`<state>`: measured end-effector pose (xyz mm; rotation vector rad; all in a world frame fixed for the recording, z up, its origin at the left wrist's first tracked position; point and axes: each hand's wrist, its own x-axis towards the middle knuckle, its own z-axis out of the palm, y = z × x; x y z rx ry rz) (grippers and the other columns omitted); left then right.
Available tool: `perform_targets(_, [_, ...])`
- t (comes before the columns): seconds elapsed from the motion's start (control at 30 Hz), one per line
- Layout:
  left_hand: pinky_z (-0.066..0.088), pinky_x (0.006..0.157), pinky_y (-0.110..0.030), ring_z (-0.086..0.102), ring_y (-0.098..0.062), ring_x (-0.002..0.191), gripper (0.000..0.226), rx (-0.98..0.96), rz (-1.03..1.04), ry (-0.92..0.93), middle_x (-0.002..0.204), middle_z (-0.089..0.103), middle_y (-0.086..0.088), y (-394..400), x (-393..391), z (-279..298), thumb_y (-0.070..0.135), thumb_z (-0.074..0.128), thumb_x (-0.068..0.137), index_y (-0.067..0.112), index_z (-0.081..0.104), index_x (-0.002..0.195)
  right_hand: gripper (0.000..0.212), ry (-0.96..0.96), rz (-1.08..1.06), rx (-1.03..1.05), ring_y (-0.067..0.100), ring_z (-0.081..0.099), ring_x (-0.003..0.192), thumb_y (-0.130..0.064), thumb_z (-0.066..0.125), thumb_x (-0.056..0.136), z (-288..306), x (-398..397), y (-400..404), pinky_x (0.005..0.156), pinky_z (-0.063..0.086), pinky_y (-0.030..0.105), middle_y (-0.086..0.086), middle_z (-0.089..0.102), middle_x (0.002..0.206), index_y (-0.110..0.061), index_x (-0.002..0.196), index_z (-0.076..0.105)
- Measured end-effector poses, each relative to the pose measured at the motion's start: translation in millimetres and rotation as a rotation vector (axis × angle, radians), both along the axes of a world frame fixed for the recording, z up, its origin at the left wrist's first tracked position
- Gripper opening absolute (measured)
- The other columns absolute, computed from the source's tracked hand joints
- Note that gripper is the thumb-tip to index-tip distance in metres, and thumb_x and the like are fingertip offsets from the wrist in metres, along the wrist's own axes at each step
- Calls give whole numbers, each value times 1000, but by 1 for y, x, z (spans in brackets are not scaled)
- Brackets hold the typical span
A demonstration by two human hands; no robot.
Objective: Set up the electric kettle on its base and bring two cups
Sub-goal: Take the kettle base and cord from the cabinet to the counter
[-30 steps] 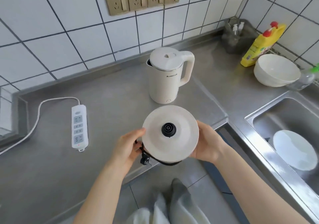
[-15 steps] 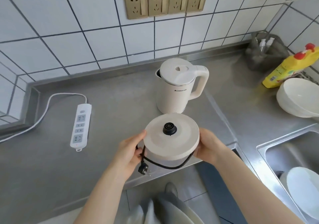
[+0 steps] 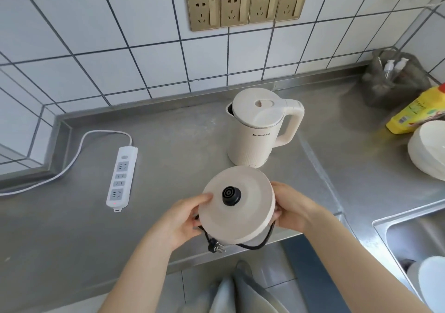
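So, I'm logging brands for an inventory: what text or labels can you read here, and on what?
"CHIGO", with a small logo mark before it: on the front of the cream electric kettle.
Yellow detergent bottle: printed label, too blurred to read.
Power strip: no readable markings.
Wall sockets: no text visible.

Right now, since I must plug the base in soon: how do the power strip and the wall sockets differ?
The power strip is white and lies flat on the steel counter, left of the kettle; the wall sockets are gold, set in a row in the tiles above. The strip trails a white cable; the wall sockets show none. Both have nothing plugged in; the base, in both hands, has its plug dangling.
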<state>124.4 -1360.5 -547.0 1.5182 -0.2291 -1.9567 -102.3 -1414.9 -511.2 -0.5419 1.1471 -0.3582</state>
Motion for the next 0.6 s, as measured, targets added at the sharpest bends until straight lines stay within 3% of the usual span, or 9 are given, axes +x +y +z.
perform_targets(0.07, [56, 72, -37, 65, -25, 86, 54, 12, 66, 42, 105, 70, -12, 1, 5, -8, 29, 85, 65, 4, 70, 110, 38, -16, 17, 40, 4, 18, 38, 1, 30, 93, 1, 4, -3, 38, 11, 16, -7, 28, 47, -13, 68, 55])
perform_targets(0.13, [56, 82, -45, 61, -31, 116, 69, 30, 127, 101, 127, 66, -13, 4, 9, -11, 28, 88, 62, 4, 65, 123, 36, -28, 10, 74, 3, 18, 37, 0, 30, 92, 0, 8, -5, 38, 10, 14, -7, 27, 46, -14, 65, 47])
perform_targets(0.23, [57, 73, -47, 58, -34, 122, 67, 48, 174, 121, 131, 63, -13, 6, 8, -12, 26, 82, 65, 6, 63, 126, 36, -21, -8, 90, 3, 19, 35, 2, 31, 91, -2, 9, -10, 38, 9, 14, -7, 29, 45, -14, 61, 44])
perform_targets(0.3, [54, 75, -44, 59, -33, 119, 68, 40, 150, 109, 126, 66, -10, 5, 6, -8, 30, 84, 62, 7, 65, 123, 31, -16, -8, 46, 5, 24, 36, 1, 34, 91, -4, 8, -14, 36, 16, 14, -4, 33, 49, -11, 67, 49])
perform_targets(0.37, [46, 71, -36, 63, -30, 91, 63, 19, 125, 106, 103, 66, -8, 4, 8, -2, 35, 85, 61, 5, 68, 114, 18, 12, -17, 2, 13, 40, 50, -7, 45, 94, -7, 10, -17, 43, 33, 18, 6, 45, 64, -5, 83, 59])
perform_targets(0.4, [41, 64, -34, 59, -26, 73, 53, 10, 123, 98, 87, 64, -8, 3, 9, -1, 35, 83, 64, 6, 68, 107, 21, 23, -51, -2, 18, 45, 65, -18, 50, 95, -10, 11, -19, 51, 42, 22, 11, 49, 79, -3, 95, 64])
perform_targets(0.47, [35, 56, -33, 54, -20, 54, 31, -23, 110, 85, 69, 60, -4, 1, 9, 1, 31, 74, 78, 12, 62, 99, 51, 24, -115, -3, 27, 44, 79, -48, 47, 96, -11, 12, -19, 60, 49, 27, 12, 50, 97, -5, 117, 63])
perform_targets(0.53, [40, 57, -34, 56, -21, 54, 18, -37, 87, 88, 68, 61, -3, 2, 8, 4, 27, 70, 84, 14, 60, 92, 60, 45, -64, -53, 24, 55, 76, -60, 36, 95, -9, 13, -19, 59, 51, 26, 10, 61, 96, -14, 121, 64])
perform_targets(0.6, [49, 62, -38, 58, -22, 62, 17, -44, 79, 100, 77, 64, -5, 5, 8, 4, 27, 71, 82, 15, 62, 90, 47, 125, 7, -218, 22, 69, 90, -52, 42, 97, -4, 15, -17, 70, 53, 28, 3, 74, 99, -17, 117, 67])
